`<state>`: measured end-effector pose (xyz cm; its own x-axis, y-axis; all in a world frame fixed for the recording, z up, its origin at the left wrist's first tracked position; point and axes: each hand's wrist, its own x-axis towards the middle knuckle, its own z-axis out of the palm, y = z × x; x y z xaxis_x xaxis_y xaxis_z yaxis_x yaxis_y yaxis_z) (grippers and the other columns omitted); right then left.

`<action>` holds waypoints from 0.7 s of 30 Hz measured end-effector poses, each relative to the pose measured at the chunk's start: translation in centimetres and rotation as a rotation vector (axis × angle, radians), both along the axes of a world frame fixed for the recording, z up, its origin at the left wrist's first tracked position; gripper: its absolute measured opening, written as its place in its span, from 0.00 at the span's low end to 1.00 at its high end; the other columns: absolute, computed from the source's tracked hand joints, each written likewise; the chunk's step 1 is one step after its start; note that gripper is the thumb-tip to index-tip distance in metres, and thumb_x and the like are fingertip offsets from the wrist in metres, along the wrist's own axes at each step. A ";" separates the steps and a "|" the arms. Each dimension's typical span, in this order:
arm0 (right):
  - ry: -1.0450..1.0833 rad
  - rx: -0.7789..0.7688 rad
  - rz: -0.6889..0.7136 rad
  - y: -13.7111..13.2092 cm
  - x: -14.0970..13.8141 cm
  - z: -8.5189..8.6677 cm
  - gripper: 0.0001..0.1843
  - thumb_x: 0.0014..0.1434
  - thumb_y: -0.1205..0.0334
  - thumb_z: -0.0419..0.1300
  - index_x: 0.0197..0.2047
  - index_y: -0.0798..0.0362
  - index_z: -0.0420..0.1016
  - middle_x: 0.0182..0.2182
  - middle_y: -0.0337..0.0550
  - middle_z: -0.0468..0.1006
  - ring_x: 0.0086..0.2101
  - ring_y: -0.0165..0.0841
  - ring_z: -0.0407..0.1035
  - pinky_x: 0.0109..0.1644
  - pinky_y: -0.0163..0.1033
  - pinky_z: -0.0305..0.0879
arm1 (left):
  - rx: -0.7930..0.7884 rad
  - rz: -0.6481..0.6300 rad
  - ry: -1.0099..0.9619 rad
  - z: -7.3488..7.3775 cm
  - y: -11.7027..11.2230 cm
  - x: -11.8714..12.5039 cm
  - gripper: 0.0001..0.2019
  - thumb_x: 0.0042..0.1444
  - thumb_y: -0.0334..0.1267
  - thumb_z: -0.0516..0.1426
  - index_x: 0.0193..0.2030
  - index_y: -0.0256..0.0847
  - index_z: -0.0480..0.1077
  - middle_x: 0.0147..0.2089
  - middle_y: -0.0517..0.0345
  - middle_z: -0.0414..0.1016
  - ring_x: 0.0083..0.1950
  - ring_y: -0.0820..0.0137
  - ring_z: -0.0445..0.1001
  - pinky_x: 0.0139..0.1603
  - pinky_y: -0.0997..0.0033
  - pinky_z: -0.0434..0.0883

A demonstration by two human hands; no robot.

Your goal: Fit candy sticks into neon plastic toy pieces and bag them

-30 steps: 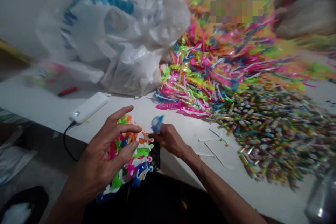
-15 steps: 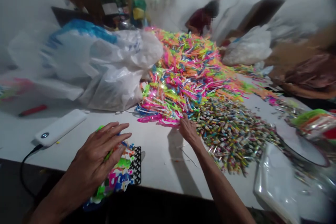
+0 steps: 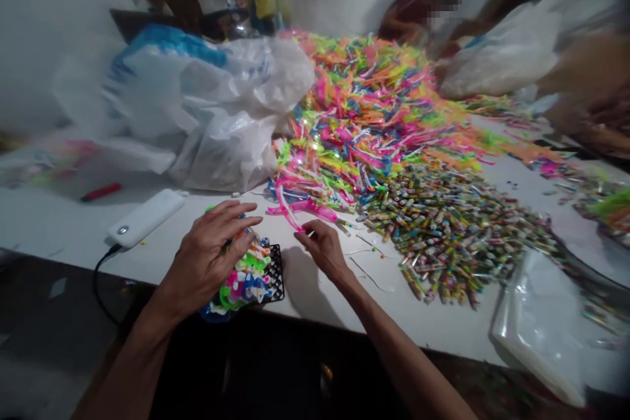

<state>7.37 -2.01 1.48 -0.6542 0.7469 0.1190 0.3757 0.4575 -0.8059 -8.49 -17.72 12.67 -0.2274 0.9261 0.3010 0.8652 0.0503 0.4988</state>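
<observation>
My left hand (image 3: 209, 256) lies palm down, fingers curled, on a bundle of coloured plastic pieces (image 3: 243, 275) stacked on a black mesh tray (image 3: 275, 275) at the table's near edge. My right hand (image 3: 322, 246) pinches a pink plastic strip (image 3: 290, 207) pulled from the near edge of the big heap of neon strips (image 3: 374, 111). Beside that heap spreads a pile of small rolled paper sticks (image 3: 443, 230).
A white power bank (image 3: 145, 216) with a black cable lies left of my hands, a red lighter (image 3: 101, 192) farther left. Big white plastic bags (image 3: 207, 111) sit behind. Clear plastic sheets (image 3: 541, 321) lie at the right. Other people work at the far end.
My right hand reached out to the neon heap, then drew back toward me holding a pink strip. The left hand stayed on the bundle. The view shifted.
</observation>
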 end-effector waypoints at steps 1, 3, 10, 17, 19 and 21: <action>0.053 -0.131 0.023 -0.6 -0.7 -0.5 0.10 0.56 0.58 0.57 0.34 0.57 0.72 0.25 0.41 0.74 0.26 0.29 0.69 0.30 0.32 0.61 | -0.003 -0.003 0.005 0.0 0.0 0.0 0.15 0.61 0.42 0.48 0.50 0.43 0.69 0.58 0.57 0.67 0.62 0.63 0.58 0.64 0.55 0.55; 0.110 -0.332 0.065 -1.3 -2.0 -1.4 0.09 0.55 0.59 0.56 0.33 0.57 0.70 0.22 0.39 0.74 0.25 0.30 0.70 0.28 0.32 0.62 | -0.005 -0.005 0.012 0.0 0.1 0.0 0.15 0.61 0.42 0.48 0.50 0.44 0.69 0.58 0.57 0.67 0.63 0.64 0.58 0.64 0.55 0.55; -0.117 -0.039 0.097 -1.3 -3.7 -1.3 0.04 0.53 0.65 0.56 0.28 0.56 0.70 0.24 0.40 0.74 0.27 0.30 0.68 0.30 0.31 0.57 | -0.010 0.003 0.021 0.1 0.2 0.1 0.15 0.61 0.43 0.48 0.51 0.46 0.69 0.60 0.59 0.65 0.63 0.63 0.57 0.63 0.55 0.57; -0.398 0.341 0.309 -2.7 -4.2 0.1 0.10 0.57 0.70 0.50 0.37 0.55 0.72 0.35 0.45 0.75 0.33 0.31 0.68 0.36 0.33 0.58 | -0.105 -0.074 0.210 0.2 0.3 0.0 0.20 0.62 0.41 0.45 0.60 0.53 0.59 0.66 0.61 0.55 0.65 0.61 0.53 0.61 0.53 0.57; -0.379 0.286 0.403 -1.3 -4.0 0.6 0.09 0.55 0.70 0.54 0.39 0.55 0.73 0.35 0.43 0.76 0.33 0.30 0.69 0.36 0.32 0.59 | -0.112 -0.083 0.217 0.3 0.3 -0.1 0.19 0.62 0.41 0.45 0.60 0.52 0.60 0.63 0.60 0.60 0.64 0.61 0.56 0.59 0.54 0.60; -0.409 0.294 0.379 0.9 -3.7 1.4 0.12 0.54 0.71 0.56 0.42 0.56 0.72 0.37 0.43 0.76 0.34 0.30 0.69 0.37 0.31 0.60 | -0.103 -0.082 0.212 0.4 0.3 -0.2 0.20 0.62 0.41 0.45 0.60 0.51 0.60 0.62 0.59 0.62 0.63 0.62 0.58 0.58 0.55 0.61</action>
<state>3.70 -1.15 2.85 -0.9030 0.4285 -0.0320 0.3955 0.7997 -0.4517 -8.70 -17.37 13.08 -0.0916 0.9673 0.2366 0.9533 0.0165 0.3015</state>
